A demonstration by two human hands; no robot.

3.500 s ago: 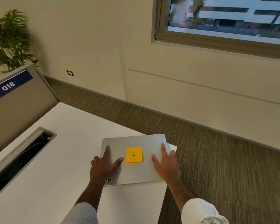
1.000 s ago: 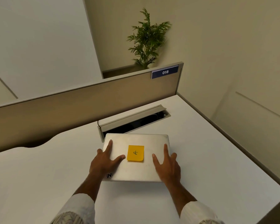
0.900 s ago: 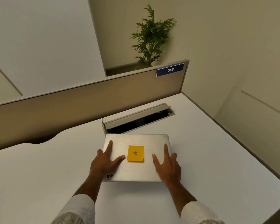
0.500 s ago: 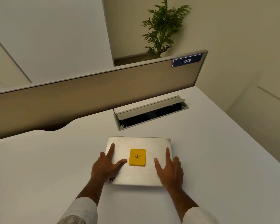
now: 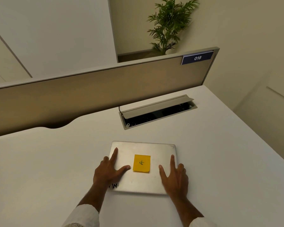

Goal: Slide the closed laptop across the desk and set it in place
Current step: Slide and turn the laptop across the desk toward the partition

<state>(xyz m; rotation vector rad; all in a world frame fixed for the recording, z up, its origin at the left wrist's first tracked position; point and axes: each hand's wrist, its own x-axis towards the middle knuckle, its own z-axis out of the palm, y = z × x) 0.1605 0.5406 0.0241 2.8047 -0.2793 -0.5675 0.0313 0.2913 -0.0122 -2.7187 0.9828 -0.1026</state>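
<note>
The closed silver laptop (image 5: 143, 148) lies flat on the white desk (image 5: 47, 161), near its front and a little right of centre. A yellow sticky note (image 5: 141, 163) with a handwritten mark sits in the middle of the lid. My left hand (image 5: 107, 172) presses flat on the lid's left side, thumb pointing at the note and outer fingers over the left edge. My right hand (image 5: 175, 176) presses flat on the lid's right side, with its outer fingers at the right edge. Both sleeves are white.
An open cable tray (image 5: 157, 112) with a raised flap is set in the desk beyond the laptop, with a gap between them. A beige divider panel (image 5: 88, 92) with a "018" label (image 5: 197, 58) runs along the back. A potted plant (image 5: 169, 25) stands behind it.
The laptop has slid from the desk's right corner to in front of the cable tray, then back toward me, opening a gap to the tray. Both hands stayed on the lid.
</note>
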